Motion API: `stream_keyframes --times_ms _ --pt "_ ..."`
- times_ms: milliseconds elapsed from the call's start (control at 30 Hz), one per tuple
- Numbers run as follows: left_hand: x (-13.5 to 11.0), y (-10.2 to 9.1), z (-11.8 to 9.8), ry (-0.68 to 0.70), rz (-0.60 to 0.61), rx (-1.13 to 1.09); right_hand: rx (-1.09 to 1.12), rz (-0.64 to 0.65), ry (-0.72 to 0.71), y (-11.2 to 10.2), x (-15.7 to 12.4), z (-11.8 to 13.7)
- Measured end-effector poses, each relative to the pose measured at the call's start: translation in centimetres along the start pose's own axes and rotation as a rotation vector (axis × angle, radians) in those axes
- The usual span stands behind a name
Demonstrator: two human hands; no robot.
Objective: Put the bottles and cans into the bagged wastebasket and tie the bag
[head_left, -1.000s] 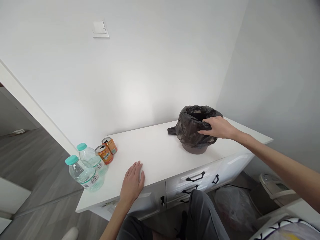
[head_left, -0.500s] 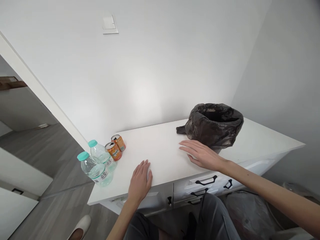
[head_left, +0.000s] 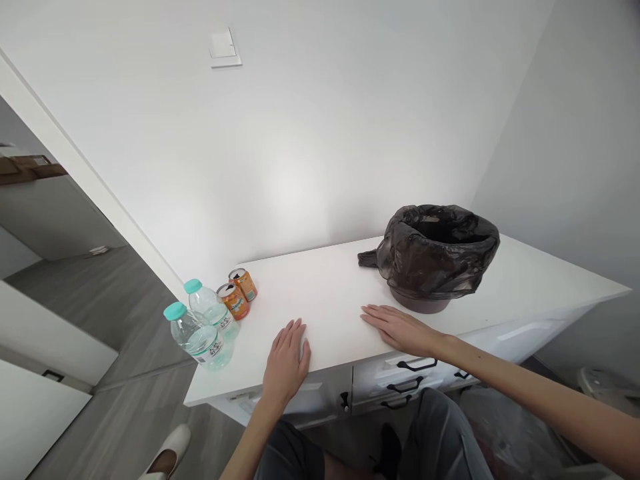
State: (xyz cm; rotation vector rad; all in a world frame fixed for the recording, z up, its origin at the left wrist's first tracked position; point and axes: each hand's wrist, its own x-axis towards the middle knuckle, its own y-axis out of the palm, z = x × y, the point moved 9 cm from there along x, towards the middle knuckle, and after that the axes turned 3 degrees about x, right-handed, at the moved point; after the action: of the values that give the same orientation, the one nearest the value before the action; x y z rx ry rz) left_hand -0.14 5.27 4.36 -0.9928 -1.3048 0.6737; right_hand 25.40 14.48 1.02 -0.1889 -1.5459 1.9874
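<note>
My left hand (head_left: pixel 286 359) lies flat on the white cabinet top (head_left: pixel 320 287), fingers stretched out and holding nothing. Also flat near the front edge, my right hand (head_left: pixel 397 328) rests just in front of a brown bin (head_left: pixel 423 305). A black plastic bag (head_left: pixel 425 263) lines that bin and folds over its rim, with a twisted end sticking out to the left. At the left end stand two clear bottles with teal caps, a front bottle (head_left: pixel 203 339) and a rear bottle (head_left: pixel 210 305). Beside them are two orange cans, a nearer can (head_left: pixel 234 303) and a farther can (head_left: pixel 244 285), both with opened tops.
Below the top are drawers with black handles (head_left: pixel 417 365). A white wall with a light switch (head_left: pixel 225 47) rises behind. To the left is a doorway with grey floor (head_left: pixel 135 400). A white shoe (head_left: pixel 175 443) shows at the bottom left.
My right hand has come down onto the cabinet top and away from the bag, so the bin's base now shows. My left hand stays in place; the view has shifted slightly.
</note>
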Motion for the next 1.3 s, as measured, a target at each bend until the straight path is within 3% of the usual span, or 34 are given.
stream_keyframes --times_ms 233,467,600,767,867,933,1067,1300 --pt "0.1 0.1 -0.1 -0.013 0.007 -0.008 0.171 0.081 0.157 1.4 -0.8 -0.7" --pt "0.3 -0.2 -0.1 -0.014 -0.008 -0.017 0.22 0.099 0.18 -0.1 -0.9 0.6" --pt "0.3 -0.1 0.0 -0.016 -0.008 -0.021 0.116 -0.005 0.113 -4.4 -0.6 3.2" --pt "0.2 -0.1 0.0 -0.013 -0.028 -0.025 -0.145 -0.319 -0.062 -14.6 -0.9 8.6" --pt "0.1 -0.1 0.1 -0.018 -0.031 -0.026 -0.285 -0.475 -0.015 -19.9 -1.5 9.4" --pt "0.0 -0.1 0.2 -0.023 -0.03 -0.032 -0.362 -0.56 0.053 -22.5 -2.1 8.8" --pt "-0.1 0.0 0.3 -0.026 -0.024 -0.04 -0.466 -0.666 0.167 -24.4 -3.5 6.2" --pt "-0.2 0.0 0.3 -0.027 -0.027 -0.047 -0.49 -0.653 0.251 -23.0 -4.6 2.5"
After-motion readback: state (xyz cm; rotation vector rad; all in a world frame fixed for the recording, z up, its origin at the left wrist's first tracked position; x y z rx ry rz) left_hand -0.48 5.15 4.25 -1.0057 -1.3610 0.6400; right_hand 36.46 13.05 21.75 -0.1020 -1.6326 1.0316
